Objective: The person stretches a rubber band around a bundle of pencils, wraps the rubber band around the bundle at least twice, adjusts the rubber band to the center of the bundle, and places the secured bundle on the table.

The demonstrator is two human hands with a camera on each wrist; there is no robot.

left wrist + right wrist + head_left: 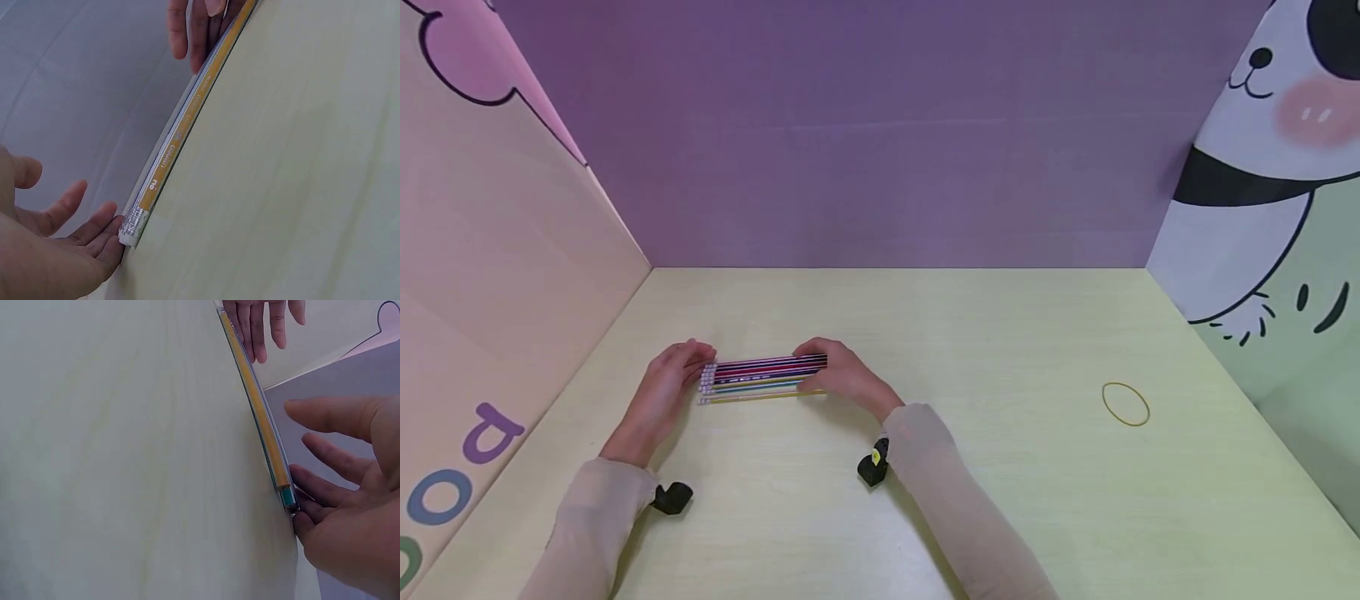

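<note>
A row of striped and coloured pencils point(767, 369) lies side by side, white-tipped ends to the left. A yellow pencil point(760, 397) forms its near edge. My left hand point(662, 392) is at the white-tipped ends; in the left wrist view its extended fingertips point(111, 240) are right against them. At the opposite ends is my right hand point(850, 377), thumb and fingers spread around that side. The right wrist view shows its lower fingertips point(304, 522) at the pencil ends, while the upper fingers stay apart from them.
A yellow rubber band point(1126, 404) lies on the right part of the pale table point(1000, 500). A purple wall point(880, 133) stands behind the table, with printed side walls at left and right. Black wrist cameras point(672, 498) sit under both sleeves.
</note>
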